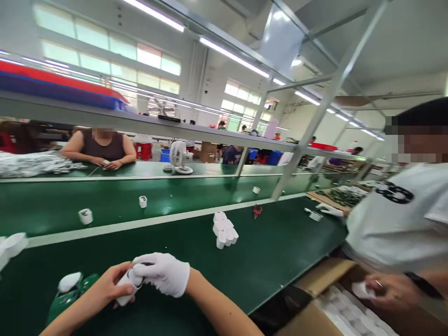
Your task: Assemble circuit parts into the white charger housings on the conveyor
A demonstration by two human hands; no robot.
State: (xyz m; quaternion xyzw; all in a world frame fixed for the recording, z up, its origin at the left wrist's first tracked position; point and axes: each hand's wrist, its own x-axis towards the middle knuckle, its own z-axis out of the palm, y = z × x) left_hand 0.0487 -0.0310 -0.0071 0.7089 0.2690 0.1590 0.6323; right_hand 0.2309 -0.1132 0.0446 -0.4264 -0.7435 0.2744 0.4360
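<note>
My bare left hand [117, 284] is wrapped round a white plastic housing [123, 295], a short tube held at a tilt above the green table. My right hand [161, 273], in a white glove, has its thumb and fingers closed at the upper end of the same housing. A dark edge shows at that end; whether a separate small part sits under the gloved fingers is hidden. Beside my left forearm stands a green fixture [63, 305] with a white rounded piece [70, 282] on top.
White housings [224, 229] stand grouped mid-table, with red-handled pliers [257, 212] beyond. A conveyor belt [115, 200] carries several white parts. At right, a co-worker [399, 214] holds a white piece over a carton [322, 312]. Another person [101, 147] sits opposite near a fan [178, 156].
</note>
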